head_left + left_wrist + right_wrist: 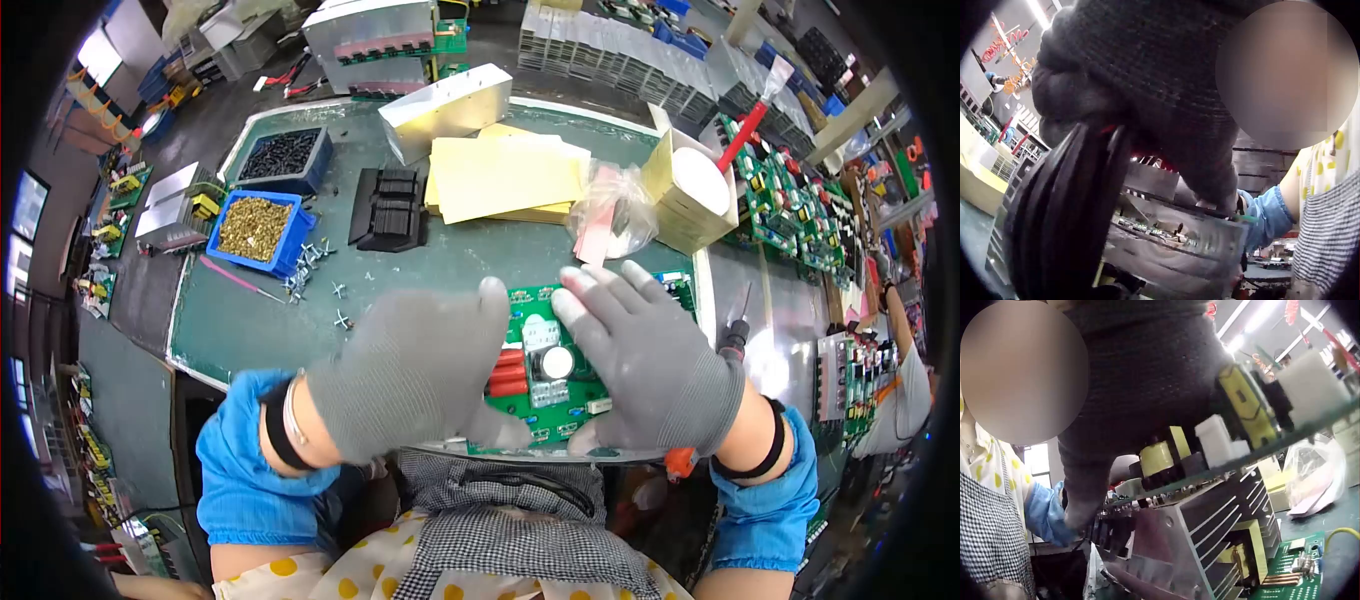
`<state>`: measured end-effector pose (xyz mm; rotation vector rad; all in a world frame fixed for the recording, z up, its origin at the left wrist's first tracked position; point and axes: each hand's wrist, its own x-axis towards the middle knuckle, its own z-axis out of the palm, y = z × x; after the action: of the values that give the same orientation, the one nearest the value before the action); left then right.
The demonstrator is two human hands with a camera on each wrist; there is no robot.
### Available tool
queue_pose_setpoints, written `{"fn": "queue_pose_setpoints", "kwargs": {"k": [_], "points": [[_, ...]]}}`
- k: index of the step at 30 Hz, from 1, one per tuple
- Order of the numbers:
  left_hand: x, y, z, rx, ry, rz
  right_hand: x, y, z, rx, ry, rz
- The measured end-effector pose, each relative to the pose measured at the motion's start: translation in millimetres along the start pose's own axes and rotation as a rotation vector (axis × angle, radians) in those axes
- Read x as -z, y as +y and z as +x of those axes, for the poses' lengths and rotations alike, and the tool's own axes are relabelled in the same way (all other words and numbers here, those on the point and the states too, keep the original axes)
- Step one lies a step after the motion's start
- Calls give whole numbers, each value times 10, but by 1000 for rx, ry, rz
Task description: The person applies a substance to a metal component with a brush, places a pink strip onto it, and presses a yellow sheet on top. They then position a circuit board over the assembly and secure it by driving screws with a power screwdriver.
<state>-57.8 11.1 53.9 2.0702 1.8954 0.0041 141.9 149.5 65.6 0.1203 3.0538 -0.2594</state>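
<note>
At table's near edge: left hand, grey glove, fingers straight, thumb under, gripping circuit board by left side. Right hand, same glove, fingers extended over right side, thumb under. Board lifted off green mat. Beyond: loose screws, blue bin, yellow sheets.

Wearing grey knitted cloth gloves, left hand and right hand. Holding a shiny green plastic circuit board with ribbed dull metal fins. Sitting nearby, matt yellow paper sheets.
</note>
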Motion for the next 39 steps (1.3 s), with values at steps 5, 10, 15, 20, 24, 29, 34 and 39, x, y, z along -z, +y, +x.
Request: {"fn": "queue_pose_setpoints", "kwargs": {"k": [5, 10, 15, 20, 24, 29, 34, 39], "points": [[-44, 22, -28, -11, 71, 42, -54, -43, -44, 5, 51, -27], [5, 159, -102, 84, 102, -5, -86, -110, -163, -23, 18, -178], [27, 76, -319, 57, 308, -300, 207, -39, -331, -70, 240, -266], [-144, -442, -710, 236, 698, -1594, 449, 367, -1161, -329, 343, -273], [-835, -916, -804, 96, 827, -2169, -124, 752, -1742, -426, -19, -323], [-1117, -778, -823, 169, 784, -1567, -767, 756, -1744, -171, -42, -445], [-972, -573, -770, 305, 737, -2123, -690, 741, -1827, -136, 28, -288], [-921, -476, -892, 246, 776, -2101, -236, 343, -2023, -396, 712, 272]]}}
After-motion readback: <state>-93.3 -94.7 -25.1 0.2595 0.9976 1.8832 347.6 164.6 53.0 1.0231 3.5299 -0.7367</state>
